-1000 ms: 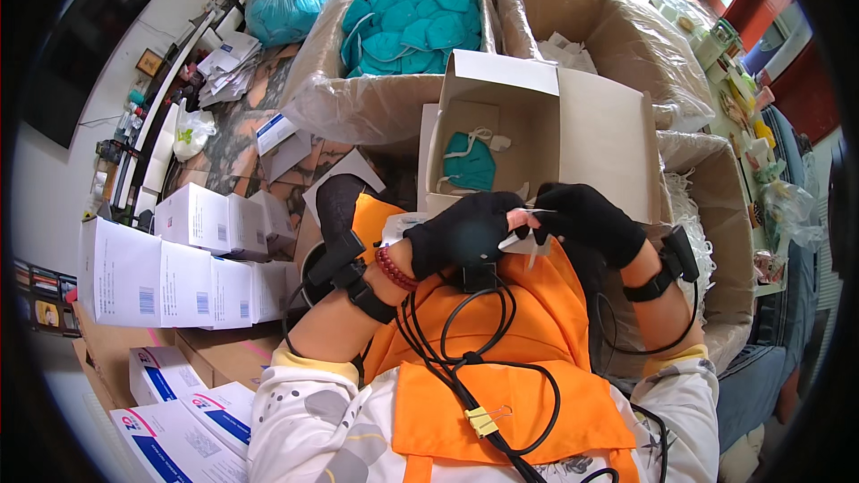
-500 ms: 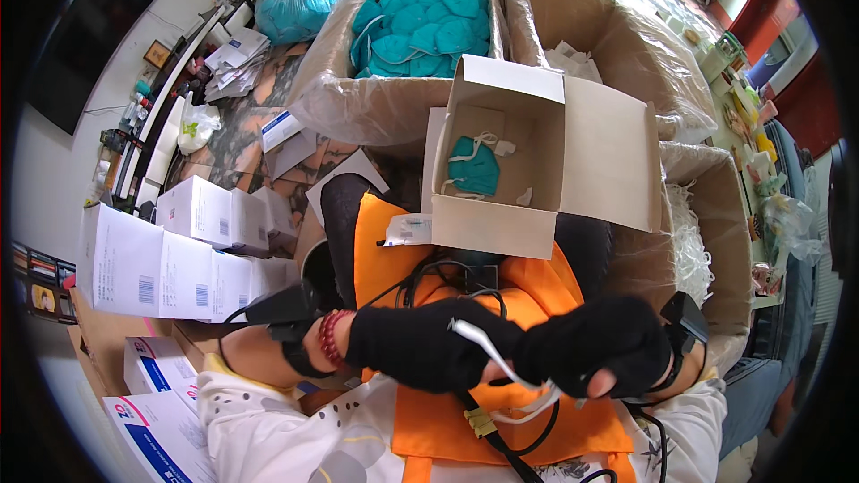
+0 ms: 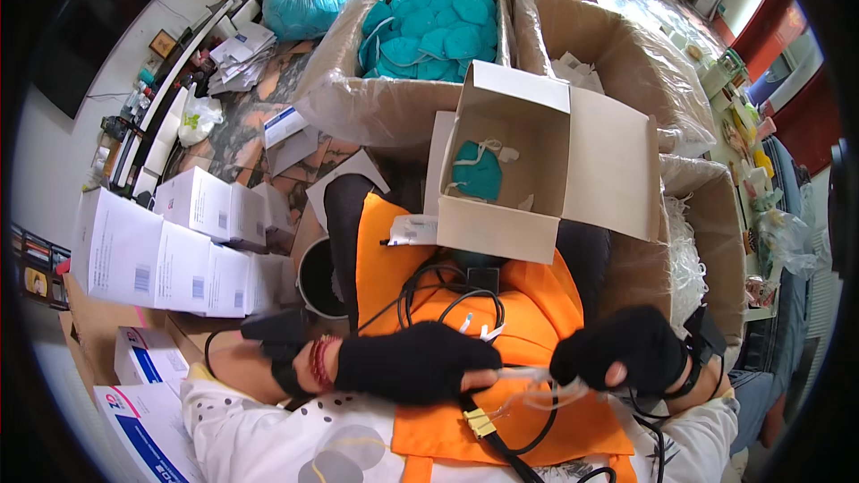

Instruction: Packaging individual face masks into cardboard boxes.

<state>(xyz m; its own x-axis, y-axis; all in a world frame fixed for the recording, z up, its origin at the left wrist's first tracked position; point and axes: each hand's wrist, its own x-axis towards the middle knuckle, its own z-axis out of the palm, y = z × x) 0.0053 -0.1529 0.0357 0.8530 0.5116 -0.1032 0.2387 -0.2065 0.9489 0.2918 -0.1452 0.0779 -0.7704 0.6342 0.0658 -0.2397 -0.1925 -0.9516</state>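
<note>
White elastic straps [image 3: 530,376], blurred, run between my two hands above the orange apron [image 3: 528,429]. My left hand [image 3: 416,362], in a black fingerless glove, is closed on one end of them. My right hand [image 3: 622,353], gloved alike, closes on the other end, a loop dangling beneath. Beyond my hands an open cardboard box [image 3: 503,237] rests over my lap. Inside it lies a teal face mask [image 3: 477,170] with white straps, beside small white scraps. A white packet [image 3: 413,231] sticks out at the box's left side.
Behind the box stands a lined carton of teal masks [image 3: 429,31]; another lined carton [image 3: 608,31] holds white pieces. Tangled white straps [image 3: 687,259] fill a carton at right. White boxes [image 3: 179,259] and a dark bucket [image 3: 320,277] are at left. Black cables [image 3: 420,291] cross the apron.
My hands have drawn apart, the left going left, and the white straps now stretch between them. A small white strip now shows on the apron above the left hand.
</note>
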